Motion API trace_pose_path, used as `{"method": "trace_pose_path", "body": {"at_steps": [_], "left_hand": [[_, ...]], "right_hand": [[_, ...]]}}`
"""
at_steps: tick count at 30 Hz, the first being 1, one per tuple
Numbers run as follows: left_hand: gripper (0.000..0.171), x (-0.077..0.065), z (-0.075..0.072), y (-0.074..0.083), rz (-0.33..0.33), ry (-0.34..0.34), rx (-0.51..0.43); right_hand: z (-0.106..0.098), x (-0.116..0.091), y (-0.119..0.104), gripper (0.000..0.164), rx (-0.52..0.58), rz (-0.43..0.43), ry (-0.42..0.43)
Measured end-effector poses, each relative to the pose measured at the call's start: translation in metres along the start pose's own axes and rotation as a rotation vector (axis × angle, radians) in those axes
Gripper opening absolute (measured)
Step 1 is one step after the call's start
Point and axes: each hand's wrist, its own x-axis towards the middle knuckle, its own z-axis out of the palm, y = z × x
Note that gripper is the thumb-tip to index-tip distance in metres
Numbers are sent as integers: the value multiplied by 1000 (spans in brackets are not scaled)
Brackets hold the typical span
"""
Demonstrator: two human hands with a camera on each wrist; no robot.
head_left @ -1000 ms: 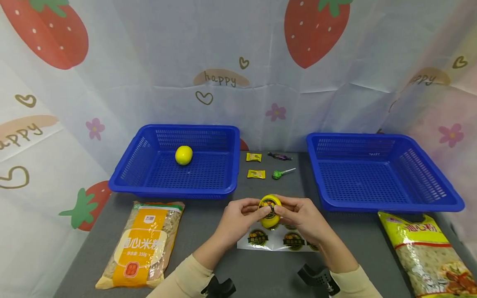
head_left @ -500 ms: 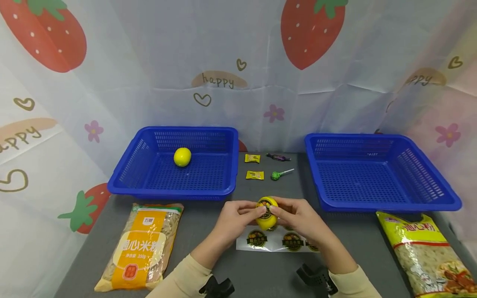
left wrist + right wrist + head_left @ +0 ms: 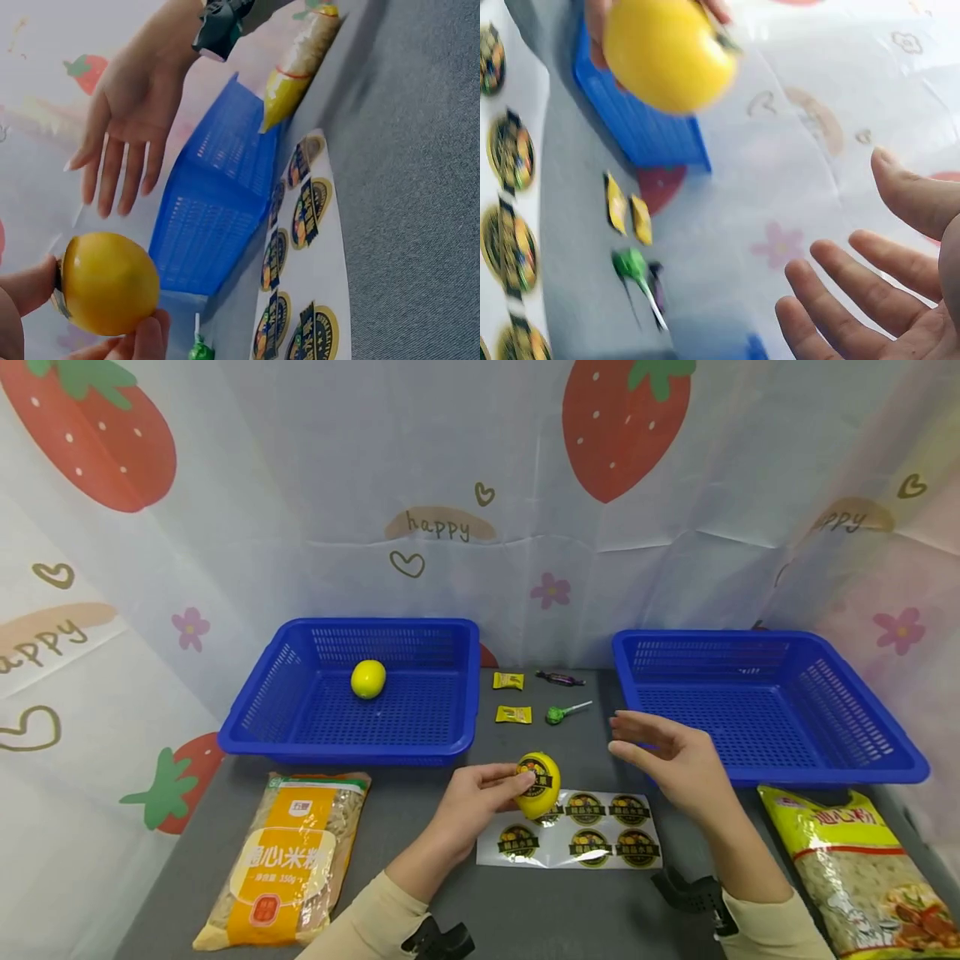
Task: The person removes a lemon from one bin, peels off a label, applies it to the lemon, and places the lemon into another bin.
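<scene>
My left hand (image 3: pixel 474 802) pinches a yellow lemon (image 3: pixel 546 795) between thumb and fingers, above the sticker sheet. A round dark fruit label (image 3: pixel 537 772) is on the lemon's face, with my thumb over part of it. In the left wrist view the lemon (image 3: pixel 112 283) shows its plain side, the label at its left edge. My right hand (image 3: pixel 678 764) is apart from the lemon, off to the right, fingers spread and holding nothing. Below lies the white sheet of round stickers (image 3: pixel 556 852) on the grey table.
A blue basket (image 3: pixel 345 748) at the left holds another lemon (image 3: pixel 368 679). A second blue basket (image 3: pixel 795 774) stands at the right. Between them lie two yellow-wrapped candies (image 3: pixel 513 714), a purple candy (image 3: pixel 560 678) and a green lollipop (image 3: pixel 556 715). Pasta bags (image 3: pixel 281 860) flank both sides.
My right hand has let go of the lemon and moved right and up, uncovering more of the sticker sheet. The left hand still holds the lemon in about the same place.
</scene>
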Motion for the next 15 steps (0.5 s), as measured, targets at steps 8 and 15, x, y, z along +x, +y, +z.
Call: {"method": "trace_pose_path", "body": {"at_steps": [8, 15], "left_hand": [[54, 2, 4, -2, -14, 3, 13], [57, 2, 7, -1, -13, 3, 11]], "right_hand": [[-45, -7, 14, 51, -81, 33, 78], [-89, -16, 27, 54, -155, 98, 122]]}}
